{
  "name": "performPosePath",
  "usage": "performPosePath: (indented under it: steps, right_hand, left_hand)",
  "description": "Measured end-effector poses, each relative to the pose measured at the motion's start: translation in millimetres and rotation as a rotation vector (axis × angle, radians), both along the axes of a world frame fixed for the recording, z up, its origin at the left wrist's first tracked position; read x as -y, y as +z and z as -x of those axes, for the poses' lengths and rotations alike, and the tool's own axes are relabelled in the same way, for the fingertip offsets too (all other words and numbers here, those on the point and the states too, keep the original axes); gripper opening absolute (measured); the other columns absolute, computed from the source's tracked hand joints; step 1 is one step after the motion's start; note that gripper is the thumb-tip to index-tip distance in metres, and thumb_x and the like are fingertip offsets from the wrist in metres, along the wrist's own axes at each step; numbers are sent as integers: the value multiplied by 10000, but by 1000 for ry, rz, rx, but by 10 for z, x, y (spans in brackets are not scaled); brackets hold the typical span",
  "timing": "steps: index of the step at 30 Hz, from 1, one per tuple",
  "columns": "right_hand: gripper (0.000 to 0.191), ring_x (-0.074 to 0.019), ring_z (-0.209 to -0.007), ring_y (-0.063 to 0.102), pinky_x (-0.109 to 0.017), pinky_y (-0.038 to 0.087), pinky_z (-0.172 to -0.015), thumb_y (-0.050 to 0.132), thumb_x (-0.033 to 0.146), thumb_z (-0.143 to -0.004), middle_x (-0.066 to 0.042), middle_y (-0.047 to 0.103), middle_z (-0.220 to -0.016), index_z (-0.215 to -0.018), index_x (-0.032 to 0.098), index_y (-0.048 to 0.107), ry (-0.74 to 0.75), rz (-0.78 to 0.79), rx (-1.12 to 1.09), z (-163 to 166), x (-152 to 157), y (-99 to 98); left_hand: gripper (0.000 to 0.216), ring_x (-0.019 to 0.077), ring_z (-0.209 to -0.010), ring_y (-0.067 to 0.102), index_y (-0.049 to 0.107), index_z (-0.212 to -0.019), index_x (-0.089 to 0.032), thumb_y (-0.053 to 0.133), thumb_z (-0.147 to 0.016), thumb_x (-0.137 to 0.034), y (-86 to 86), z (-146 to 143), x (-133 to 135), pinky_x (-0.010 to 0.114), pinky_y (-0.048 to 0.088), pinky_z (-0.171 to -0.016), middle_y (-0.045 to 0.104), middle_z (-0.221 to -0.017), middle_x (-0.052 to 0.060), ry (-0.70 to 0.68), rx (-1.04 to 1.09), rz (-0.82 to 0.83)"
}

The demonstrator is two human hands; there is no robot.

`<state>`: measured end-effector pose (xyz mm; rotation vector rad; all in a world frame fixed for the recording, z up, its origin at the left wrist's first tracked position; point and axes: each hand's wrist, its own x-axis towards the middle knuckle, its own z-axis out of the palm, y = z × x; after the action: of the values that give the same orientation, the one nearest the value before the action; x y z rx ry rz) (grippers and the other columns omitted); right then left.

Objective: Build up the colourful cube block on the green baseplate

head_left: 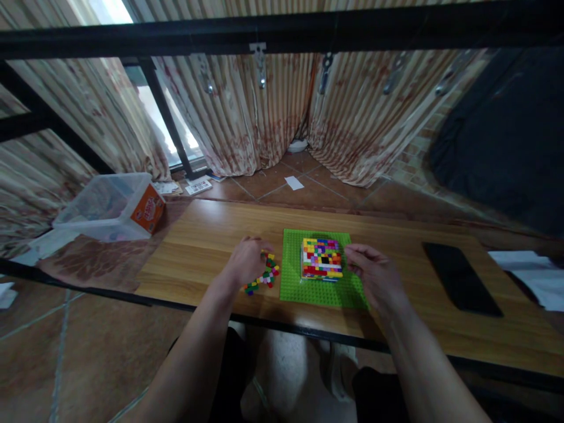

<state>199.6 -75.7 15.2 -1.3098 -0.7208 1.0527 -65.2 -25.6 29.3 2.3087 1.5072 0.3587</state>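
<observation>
A block of many-coloured toy bricks, with a small dark square in its top, stands on a green studded baseplate. Close to the block's right side is my right hand, its thumb and fingers pinched together. Whatever lies between those fingertips is too small to make out. My left hand hangs over the loose coloured bricks left of the baseplate. Its fingers are bent downward, blurred and partly hidden, so I cannot see whether they grip a brick.
A black flat object like a phone lies on the wooden table, right of the baseplate. A clear plastic bin with an orange label is beyond the table's left end. A dark metal bar crosses above the far side.
</observation>
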Motion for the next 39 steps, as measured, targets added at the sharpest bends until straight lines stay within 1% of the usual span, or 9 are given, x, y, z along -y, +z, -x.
performPosePath:
  steps: [5, 9, 17, 24, 26, 29, 33, 37, 39]
  right_hand:
    - [271, -98, -575, 490, -242, 399, -551, 855, 388, -497, 17, 618, -614, -668, 221, 728, 9, 12, 0, 37, 3, 8]
    - [259, -96, -574, 479, -243, 391, -552, 848, 392, -515, 21, 606, -611, -668, 220, 728, 7, 12, 12, 41, 3, -2]
    - [239, -87, -570, 478, -238, 386, -557, 843, 357, -533, 27, 598, -606, -682, 211, 726, -2, -4, -11, 18, 6, 14]
    - [255, -102, -576, 482, -249, 392, -549, 842, 374, -524, 20, 604, -618, -678, 214, 717, -25, -11, 8, 9, 2, 19]
    - [243, -103, -572, 483, -252, 389, -548, 831, 374, -541, 21, 605, -620, -687, 218, 715, -35, -33, 32, 9, 0, 25]
    - [193, -100, -555, 471, -258, 381, -551, 801, 357, -600, 28, 603, -621, -706, 224, 709, -41, -115, 86, 27, 2, 41]
    - [111, -127, -611, 520, -276, 422, -607, 751, 334, -686, 18, 632, -667, -740, 244, 715, -18, -241, 195, 102, 29, 82]
    - [81, -168, -842, 603, -304, 470, -751, 713, 303, -764, -19, 672, -910, -833, 271, 741, 134, -354, 351, 193, 104, 150]
    - [126, -163, -859, 603, -302, 477, -755, 703, 295, -788, -28, 655, -1016, -906, 289, 745, 229, -380, 425, 228, 145, 181]
  left_hand:
    - [271, 211, -960, 638, 754, -872, -204, 540, -749, -92, -33, -114, 17, 328, 440, -955, 730, -953, 79, 29, -135, -35]
    - [226, 235, -937, 632, 741, -826, -176, 525, -781, -122, -48, -176, 9, 340, 455, -895, 716, -933, 110, 77, -221, -14]
    - [230, 225, -920, 632, 708, -871, -190, 510, -789, -105, -71, -185, 14, 321, 454, -815, 718, -936, 91, 99, -237, -30]
    - [215, 218, -852, 659, 686, -809, -184, 496, -780, -87, 29, -232, 29, 320, 445, -791, 716, -841, 85, 136, -224, -33]
    - [189, 202, -813, 657, 673, -794, -182, 496, -800, -116, 42, -233, 15, 309, 448, -771, 711, -829, 74, 158, -98, -36]
    - [129, 177, -752, 641, 646, -774, -174, 523, -811, -169, 28, -250, -9, 285, 461, -714, 695, -791, 50, 144, 289, 28]
    - [91, 124, -631, 600, 639, -772, -158, 610, -783, -243, 23, -376, 22, 247, 462, -645, 644, -662, -2, 108, 817, 336]
    - [179, 89, -625, 582, 663, -766, -142, 728, -710, -299, 64, -562, 118, 245, 475, -686, 633, -685, -17, 115, 1091, 588]
    - [229, 85, -637, 581, 663, -766, -134, 766, -680, -320, 74, -630, 155, 257, 483, -705, 632, -703, -14, 96, 1191, 697]
